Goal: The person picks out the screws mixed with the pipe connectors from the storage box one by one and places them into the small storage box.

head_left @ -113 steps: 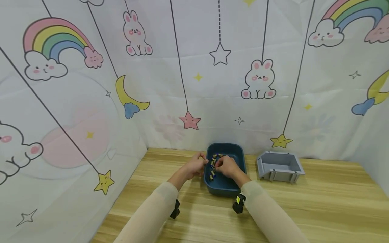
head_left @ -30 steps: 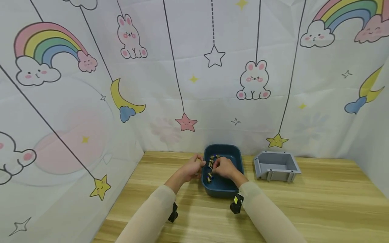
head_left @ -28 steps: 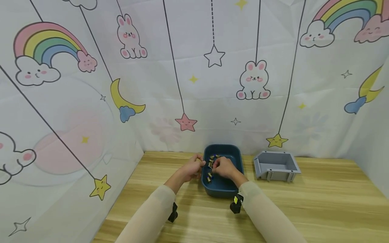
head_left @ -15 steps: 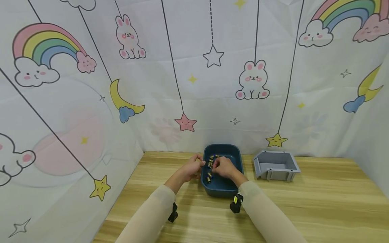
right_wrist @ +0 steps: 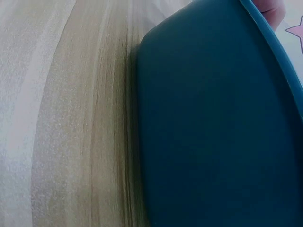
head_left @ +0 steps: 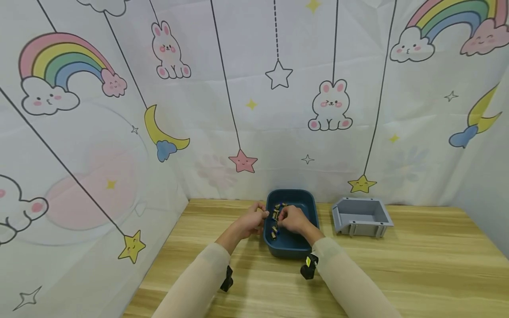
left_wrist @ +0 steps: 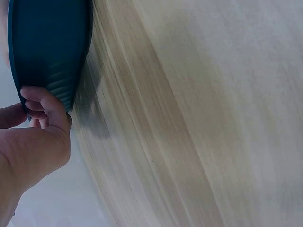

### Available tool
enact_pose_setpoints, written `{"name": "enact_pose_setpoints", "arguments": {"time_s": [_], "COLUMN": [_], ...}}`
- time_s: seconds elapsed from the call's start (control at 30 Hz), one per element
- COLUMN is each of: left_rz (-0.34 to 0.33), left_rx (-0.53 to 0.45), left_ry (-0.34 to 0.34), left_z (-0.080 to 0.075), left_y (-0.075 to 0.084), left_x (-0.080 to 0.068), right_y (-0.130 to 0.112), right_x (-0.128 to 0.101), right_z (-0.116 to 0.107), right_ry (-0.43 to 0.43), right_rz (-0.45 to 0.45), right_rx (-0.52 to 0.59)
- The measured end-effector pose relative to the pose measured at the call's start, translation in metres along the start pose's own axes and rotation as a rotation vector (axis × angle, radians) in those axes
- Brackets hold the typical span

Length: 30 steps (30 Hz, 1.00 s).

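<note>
Wooden table [head_left: 397,265], left hand [head_left: 249,220] fingers curled gripping blue tub [head_left: 292,247] rim, right hand [head_left: 293,219] pinching batteries [head_left: 275,215].

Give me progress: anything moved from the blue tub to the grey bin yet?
Nothing looks moved: the open grey plastic bin shows no pieces inside. In hand: the left hand grips the rim of the dark blue plastic tub, while the right hand reaches among the small blue-and-yellow pieces; whether it pinches one cannot be told. Left: every piece visible sits in the tub.
</note>
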<state>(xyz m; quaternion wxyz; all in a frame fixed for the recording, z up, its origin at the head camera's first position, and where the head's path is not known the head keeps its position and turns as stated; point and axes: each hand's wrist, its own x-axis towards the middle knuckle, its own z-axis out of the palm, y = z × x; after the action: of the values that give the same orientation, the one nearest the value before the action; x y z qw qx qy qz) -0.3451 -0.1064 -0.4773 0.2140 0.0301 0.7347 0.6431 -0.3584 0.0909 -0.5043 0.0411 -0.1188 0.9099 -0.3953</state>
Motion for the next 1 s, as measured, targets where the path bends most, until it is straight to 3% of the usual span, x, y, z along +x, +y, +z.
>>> {"name": "enact_pose_setpoints", "arguments": {"time_s": [1.0], "left_rz": [0.002], "left_rx": [0.011], "left_ry": [-0.002], "left_z": [0.0005], "left_y": [-0.0001], "left_x": [0.0024], "right_y": [-0.0004], "right_x": [-0.0011], "right_z": [0.0013], "right_ry": [0.011], "right_rz": [-0.025], "right_rx": [-0.009]}}
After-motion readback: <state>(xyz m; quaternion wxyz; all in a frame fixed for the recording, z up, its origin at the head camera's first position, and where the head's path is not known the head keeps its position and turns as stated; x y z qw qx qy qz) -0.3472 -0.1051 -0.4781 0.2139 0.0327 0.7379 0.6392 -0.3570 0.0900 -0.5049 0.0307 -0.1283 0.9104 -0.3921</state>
